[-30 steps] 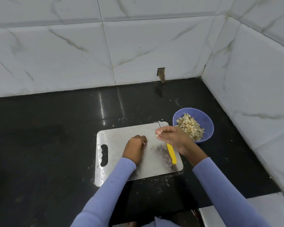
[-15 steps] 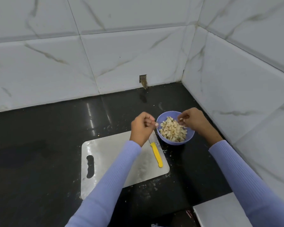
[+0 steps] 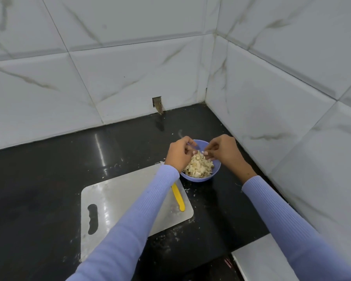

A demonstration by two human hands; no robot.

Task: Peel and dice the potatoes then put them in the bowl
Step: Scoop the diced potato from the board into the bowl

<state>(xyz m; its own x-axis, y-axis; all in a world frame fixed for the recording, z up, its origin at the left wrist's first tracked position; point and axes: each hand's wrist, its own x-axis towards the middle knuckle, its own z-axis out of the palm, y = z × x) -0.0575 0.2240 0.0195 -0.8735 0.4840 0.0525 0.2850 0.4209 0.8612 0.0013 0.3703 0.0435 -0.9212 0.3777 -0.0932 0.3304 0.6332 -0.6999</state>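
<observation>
Two hands hover over the bowl (image 3: pixel 199 176): our left hand (image 3: pixel 179 154) and right hand (image 3: pixel 223 151) sit directly above its heaped potato dice (image 3: pixel 199 166), equally near, fingers curled; whether either grip pinches scraps we cannot tell. Beside it, the cutting board (image 3: pixel 120 205) carries only the knife (image 3: pixel 178 196) on the dark surface (image 3: pixel 39 179).

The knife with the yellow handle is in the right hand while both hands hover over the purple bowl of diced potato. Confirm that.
Not quite. The head view shows the knife lying on the cutting board, held by neither hand. The rest stands: left hand and right hand are over the purple bowl of diced potato.
</observation>
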